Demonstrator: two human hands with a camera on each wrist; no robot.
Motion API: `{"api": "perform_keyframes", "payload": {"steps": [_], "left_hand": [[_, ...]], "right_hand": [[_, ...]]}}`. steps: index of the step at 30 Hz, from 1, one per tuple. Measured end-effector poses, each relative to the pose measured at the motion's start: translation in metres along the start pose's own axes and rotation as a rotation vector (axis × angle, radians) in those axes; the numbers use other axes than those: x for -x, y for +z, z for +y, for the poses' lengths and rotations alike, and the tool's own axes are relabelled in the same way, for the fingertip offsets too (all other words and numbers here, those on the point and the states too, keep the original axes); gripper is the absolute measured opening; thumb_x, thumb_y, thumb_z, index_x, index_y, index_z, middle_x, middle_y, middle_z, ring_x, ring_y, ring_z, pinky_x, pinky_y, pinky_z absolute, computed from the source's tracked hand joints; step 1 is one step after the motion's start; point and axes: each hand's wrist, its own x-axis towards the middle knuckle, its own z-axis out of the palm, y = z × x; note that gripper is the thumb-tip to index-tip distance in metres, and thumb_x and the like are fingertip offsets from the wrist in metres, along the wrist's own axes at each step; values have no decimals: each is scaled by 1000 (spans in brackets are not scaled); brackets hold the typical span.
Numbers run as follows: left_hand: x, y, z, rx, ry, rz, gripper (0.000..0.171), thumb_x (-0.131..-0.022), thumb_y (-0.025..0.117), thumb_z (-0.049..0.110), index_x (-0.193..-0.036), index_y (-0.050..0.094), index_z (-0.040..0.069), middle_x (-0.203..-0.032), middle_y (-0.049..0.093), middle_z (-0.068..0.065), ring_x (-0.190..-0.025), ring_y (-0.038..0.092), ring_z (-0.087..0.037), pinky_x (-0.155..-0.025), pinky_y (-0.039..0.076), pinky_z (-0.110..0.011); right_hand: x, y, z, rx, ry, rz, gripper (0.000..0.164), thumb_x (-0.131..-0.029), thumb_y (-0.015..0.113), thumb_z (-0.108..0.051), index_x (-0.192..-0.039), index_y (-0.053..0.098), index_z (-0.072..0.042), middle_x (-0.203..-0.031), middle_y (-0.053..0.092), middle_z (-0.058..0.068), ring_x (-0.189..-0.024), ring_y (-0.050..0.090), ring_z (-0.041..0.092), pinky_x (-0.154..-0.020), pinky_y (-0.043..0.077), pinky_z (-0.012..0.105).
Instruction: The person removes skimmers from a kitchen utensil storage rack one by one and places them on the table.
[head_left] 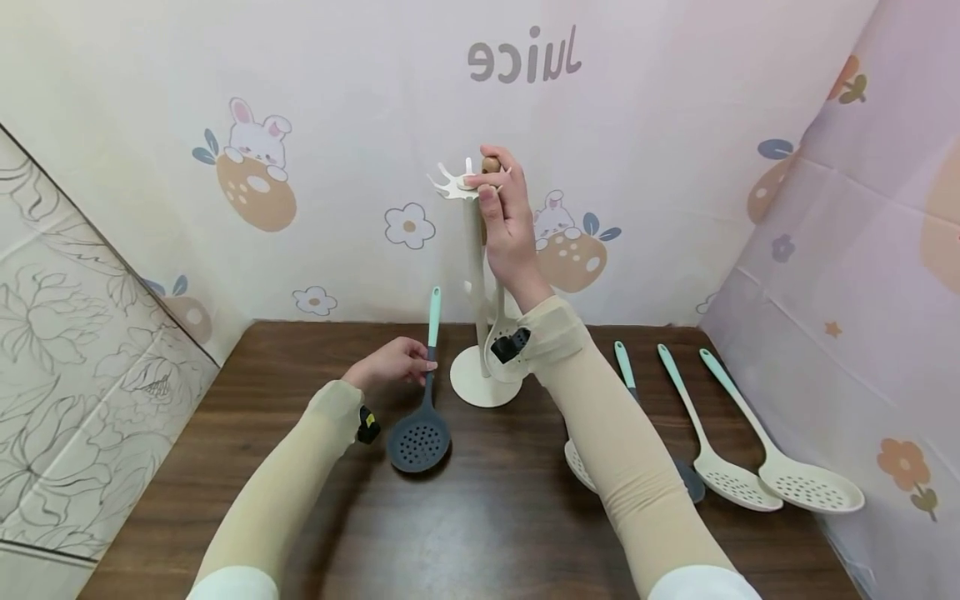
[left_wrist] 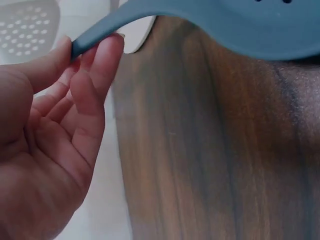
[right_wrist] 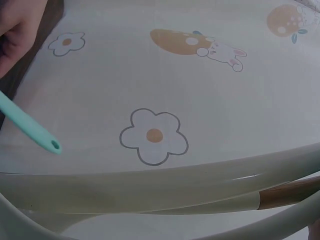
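My left hand (head_left: 393,362) pinches a dark grey skimmer (head_left: 418,440) by the neck below its mint handle, between thumb and fingertips. Its round perforated head is low over the table, and the mint end points away. Beside it stands a cream utensil rack (head_left: 474,275) with a round base and a crown of hooks. At this crown my right hand (head_left: 512,221) holds the wooden handle (head_left: 491,164) of a cream skimmer (left_wrist: 30,30), which hangs down along the pole. My right wrist partly hides that skimmer's head in the head view.
On the table's right lie two cream slotted turners (head_left: 738,483) (head_left: 813,485) with mint handles. Under my right forearm, another mint handle (head_left: 624,362), a cream perforated head (head_left: 577,462) and a dark grey head (head_left: 690,482) partly show. A printed cloth (head_left: 352,167) covers the wall behind the table.
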Motion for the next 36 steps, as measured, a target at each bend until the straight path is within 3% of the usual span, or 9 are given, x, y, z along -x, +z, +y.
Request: {"api": "perform_keyframes", "payload": {"steps": [4, 9, 20, 28, 36], "left_hand": [[-5, 4, 0, -5, -47, -18, 18, -97, 65, 12, -92, 62, -5, -81, 68, -15, -74, 68, -26, -68, 53, -32], [-10, 8, -4, 8, -96, -22, 16, -96, 67, 10, -89, 62, -3, -80, 67, -12, -74, 68, -24, -78, 56, -37], [-15, 16, -8, -35, -144, -16, 17, -95, 68, 9, -83, 64, -2, -75, 68, -10, -73, 70, -25, -77, 57, -37], [-18, 21, -7, -117, -132, 5, 19, -94, 69, 11, -81, 64, -2, -74, 69, -9, -72, 70, -21, -71, 56, -32], [-19, 22, -10, -194, -157, 39, 19, -93, 71, 15, -81, 65, 1, -73, 69, -8, -67, 69, -17, -66, 53, -30]], "right_hand": [[0, -1, 1, -4, -17, 3, 16, -101, 40, 8, -109, 54, 11, -142, 36, 36, -131, 42, 17, -108, 33, 31], [1, -1, 2, -9, -13, 5, 16, -101, 40, 9, -108, 54, 12, -141, 36, 36, -130, 42, 18, -108, 33, 31], [2, -4, 4, 9, -37, 13, 17, -99, 40, 13, -108, 55, 12, -140, 37, 37, -130, 42, 16, -108, 33, 31], [0, -3, 6, -20, -71, 4, 18, -98, 39, 15, -106, 54, 12, -139, 35, 39, -127, 43, 37, -107, 33, 32], [1, -1, 7, -35, -58, 0, 16, -99, 39, 13, -107, 54, 12, -140, 34, 38, -128, 42, 12, -107, 33, 31]]}}
